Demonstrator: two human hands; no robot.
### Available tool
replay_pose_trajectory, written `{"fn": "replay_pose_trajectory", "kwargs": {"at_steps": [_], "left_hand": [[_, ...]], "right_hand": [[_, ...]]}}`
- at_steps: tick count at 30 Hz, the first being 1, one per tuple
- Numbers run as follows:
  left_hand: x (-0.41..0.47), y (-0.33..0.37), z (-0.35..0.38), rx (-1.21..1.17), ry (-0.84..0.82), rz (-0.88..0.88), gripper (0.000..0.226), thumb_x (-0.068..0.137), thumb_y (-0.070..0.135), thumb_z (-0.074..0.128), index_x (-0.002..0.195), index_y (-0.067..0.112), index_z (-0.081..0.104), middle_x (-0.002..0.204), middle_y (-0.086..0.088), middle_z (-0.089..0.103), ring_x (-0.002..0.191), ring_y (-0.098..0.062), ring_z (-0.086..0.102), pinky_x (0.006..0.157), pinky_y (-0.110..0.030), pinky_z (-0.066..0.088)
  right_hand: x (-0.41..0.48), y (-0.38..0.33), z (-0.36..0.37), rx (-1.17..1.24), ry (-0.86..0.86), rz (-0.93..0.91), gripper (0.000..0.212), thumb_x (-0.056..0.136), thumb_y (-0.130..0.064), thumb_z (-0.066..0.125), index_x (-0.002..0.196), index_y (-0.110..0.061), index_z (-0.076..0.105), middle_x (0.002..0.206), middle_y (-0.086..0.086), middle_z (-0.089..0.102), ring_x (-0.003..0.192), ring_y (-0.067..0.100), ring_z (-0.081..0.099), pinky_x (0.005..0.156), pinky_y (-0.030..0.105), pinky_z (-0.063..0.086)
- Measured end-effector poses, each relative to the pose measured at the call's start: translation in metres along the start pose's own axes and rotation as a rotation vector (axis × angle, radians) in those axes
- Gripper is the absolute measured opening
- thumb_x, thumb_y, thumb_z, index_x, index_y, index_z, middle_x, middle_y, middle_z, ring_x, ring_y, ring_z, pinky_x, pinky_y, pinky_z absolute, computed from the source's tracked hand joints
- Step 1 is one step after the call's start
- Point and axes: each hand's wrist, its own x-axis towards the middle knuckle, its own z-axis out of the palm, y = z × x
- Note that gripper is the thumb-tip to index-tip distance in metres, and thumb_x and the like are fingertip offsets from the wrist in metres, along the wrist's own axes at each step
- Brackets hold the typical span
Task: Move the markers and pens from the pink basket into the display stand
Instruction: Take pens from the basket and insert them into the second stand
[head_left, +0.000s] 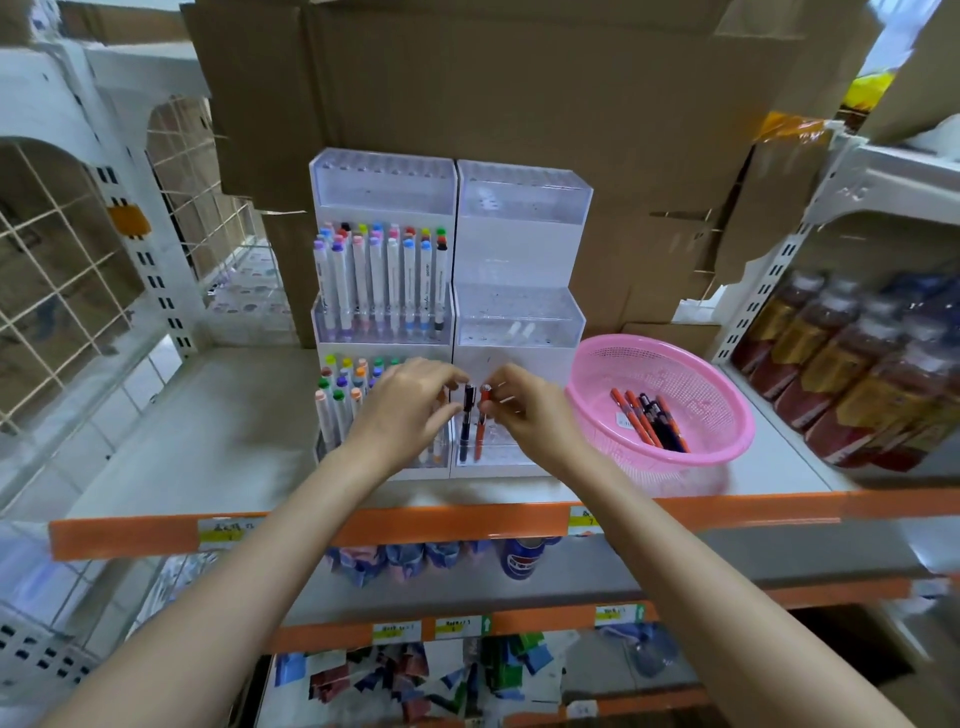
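Hands pinch upright pens in the display stand (519, 249), left hand (410, 410) the black pen (466, 422), right hand (530, 415) the orange pen (480, 434), pink basket (660, 341) at 3 o'clock.

One head-worn wide-angle view looks forward and down; the display stand (519, 249) stands near, centred.

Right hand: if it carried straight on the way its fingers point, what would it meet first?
The right hand points leftward; first likely comes the black pen beside the orange pen it pinches, then the left hand holding it. Depth is unclear.
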Motion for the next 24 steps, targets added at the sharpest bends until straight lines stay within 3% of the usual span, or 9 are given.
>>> {"fn": "replay_pose_trajectory", "kwargs": {"at_steps": [4, 9, 24], "left_hand": [[-0.0047, -0.0026, -0.0008, 0.047, 0.011, 0.058, 0.034, 0.082, 0.020, 0.073, 0.113, 0.013, 0.063, 0.110, -0.003, 0.065, 0.107, -0.022, 0.059, 0.094, -0.041, 0.047], [-0.0065, -0.0046, 0.0001, 0.062, 0.013, 0.059, 0.034, 0.083, 0.024, 0.071, 0.114, 0.014, 0.062, 0.112, -0.001, 0.064, 0.109, -0.021, 0.058, 0.098, -0.041, 0.044], [-0.0069, -0.0038, 0.0001, 0.070, -0.003, 0.019, 0.031, 0.086, 0.025, 0.068, 0.115, 0.014, 0.062, 0.113, 0.000, 0.065, 0.110, -0.020, 0.058, 0.098, -0.040, 0.039]], "right_hand": [[-0.0013, 0.0016, 0.0010, -0.017, 0.022, 0.001, 0.011, 0.089, -0.006, 0.065, 0.097, -0.010, 0.059, 0.088, 0.008, 0.070, 0.080, 0.019, 0.069, 0.072, 0.032, 0.056], [-0.0039, 0.0002, -0.0002, -0.023, 0.034, -0.001, 0.018, 0.089, -0.010, 0.067, 0.103, -0.014, 0.056, 0.090, 0.008, 0.071, 0.080, 0.019, 0.069, 0.071, 0.029, 0.057], [0.0006, -0.0071, -0.0022, 0.003, 0.055, 0.018, 0.019, 0.089, -0.006, 0.066, 0.089, -0.021, 0.054, 0.079, 0.004, 0.071, 0.074, 0.016, 0.068, 0.069, 0.031, 0.054]]}}
